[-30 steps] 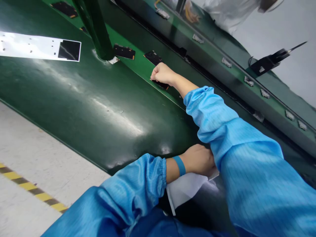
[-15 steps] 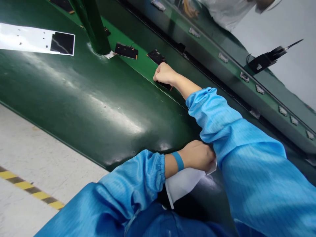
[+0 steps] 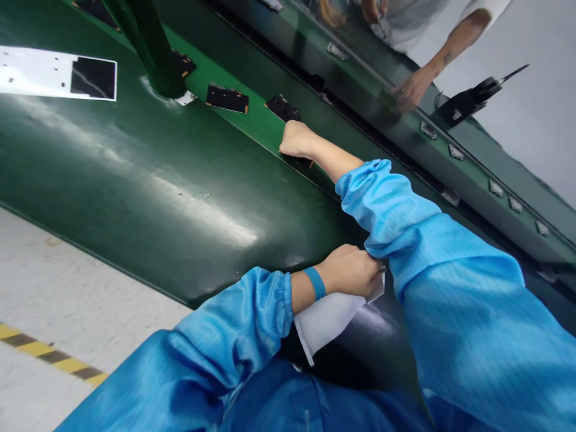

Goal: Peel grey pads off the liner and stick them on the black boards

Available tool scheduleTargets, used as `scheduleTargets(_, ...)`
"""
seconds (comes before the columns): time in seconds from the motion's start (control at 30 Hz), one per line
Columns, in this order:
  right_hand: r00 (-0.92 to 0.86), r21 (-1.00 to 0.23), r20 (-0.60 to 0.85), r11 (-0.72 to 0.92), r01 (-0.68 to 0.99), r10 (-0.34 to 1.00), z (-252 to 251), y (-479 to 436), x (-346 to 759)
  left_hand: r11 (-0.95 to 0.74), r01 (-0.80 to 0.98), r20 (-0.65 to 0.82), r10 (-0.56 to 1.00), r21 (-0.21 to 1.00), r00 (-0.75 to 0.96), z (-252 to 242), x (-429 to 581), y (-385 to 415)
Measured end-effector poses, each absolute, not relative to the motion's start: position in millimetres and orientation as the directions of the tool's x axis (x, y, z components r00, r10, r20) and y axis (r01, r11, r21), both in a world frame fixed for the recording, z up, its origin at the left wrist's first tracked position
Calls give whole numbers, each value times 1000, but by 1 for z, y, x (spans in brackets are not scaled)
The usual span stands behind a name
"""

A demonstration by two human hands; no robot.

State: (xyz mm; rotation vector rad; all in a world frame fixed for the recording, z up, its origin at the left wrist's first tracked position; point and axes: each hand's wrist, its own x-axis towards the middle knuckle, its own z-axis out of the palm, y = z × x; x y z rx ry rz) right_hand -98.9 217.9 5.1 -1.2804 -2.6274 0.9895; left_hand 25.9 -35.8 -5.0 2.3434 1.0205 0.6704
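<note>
My right hand (image 3: 297,139) is stretched out over the light-green belt, its fingers curled down. Part of a black circuit board (image 3: 302,161) shows below it; whether the fingers grip anything is hidden. Beyond the knuckles another black circuit board (image 3: 282,108) lies at an angle on the belt. Near my body, my left hand (image 3: 353,270) is closed, a blue band (image 3: 315,283) round its wrist. A white sheet (image 3: 330,321) hangs from that hand, and a small pale flat piece sticks out by its fingers, partly hidden.
Further along the belt lies a black board (image 3: 227,98), near a green post (image 3: 155,51). A white sheet with a black panel (image 3: 93,78) rests on the green table (image 3: 135,198). Across a second line of small metallic parts (image 3: 456,152), a co-worker's hand (image 3: 411,90) reaches beside a black tool (image 3: 468,105).
A co-worker's arm has come into view at the upper right, reaching to the far line. My right hand stays over the belt, more curled down. The view has shifted slightly.
</note>
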Motion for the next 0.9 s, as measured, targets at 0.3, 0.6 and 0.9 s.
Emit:
scheduleTargets(0.3, -534, -596, -339, 262, 759, 775, 35, 194, -66, -599, 535, 213, 760, 595, 614, -2, 25, -34)
scheduleTargets(0.6, -527, -619, -347, 233, 750, 776, 31, 192, -49, -572, 542, 188, 775, 616, 604, -2, 27, -33)
scheduleTargets(0.9, -485, -553, -326, 252, 794, 812, 28, 185, -37, -562, 532, 171, 772, 633, 612, 2, 24, -33)
